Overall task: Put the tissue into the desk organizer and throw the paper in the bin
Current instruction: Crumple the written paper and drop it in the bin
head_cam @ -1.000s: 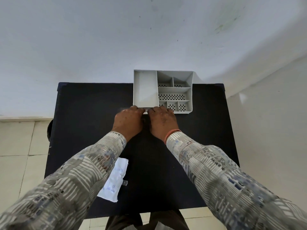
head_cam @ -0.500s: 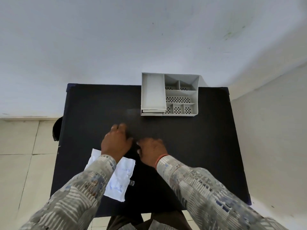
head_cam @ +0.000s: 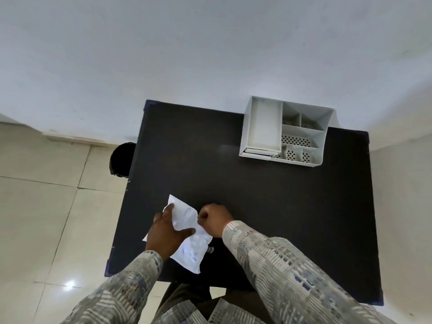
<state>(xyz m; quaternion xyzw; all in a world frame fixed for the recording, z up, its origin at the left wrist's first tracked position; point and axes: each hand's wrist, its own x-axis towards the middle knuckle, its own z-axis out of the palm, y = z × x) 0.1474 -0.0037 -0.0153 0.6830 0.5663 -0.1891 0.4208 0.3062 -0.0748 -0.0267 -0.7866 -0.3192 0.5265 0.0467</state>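
A white sheet of paper (head_cam: 187, 244) with blue writing lies at the near left of the black table (head_cam: 268, 202). My left hand (head_cam: 167, 232) lies on its left part, fingers curled around the creased sheet. My right hand (head_cam: 214, 218) pinches the paper's right edge. The white desk organizer (head_cam: 285, 132) stands at the table's far right edge. A flat white tissue pack (head_cam: 257, 151) shows in the slot under its large left compartment. A black bin (head_cam: 121, 159) stands on the floor at the table's far left.
A small dark object (head_cam: 210, 249) lies on the table just right of the paper. A white wall runs behind the table. Pale floor tiles (head_cam: 46, 218) spread to the left, and another wall stands to the right.
Both hands drew back from the organizer to the near left of the table and took hold of the paper, which now bunches up. The view swung left, showing the bin.
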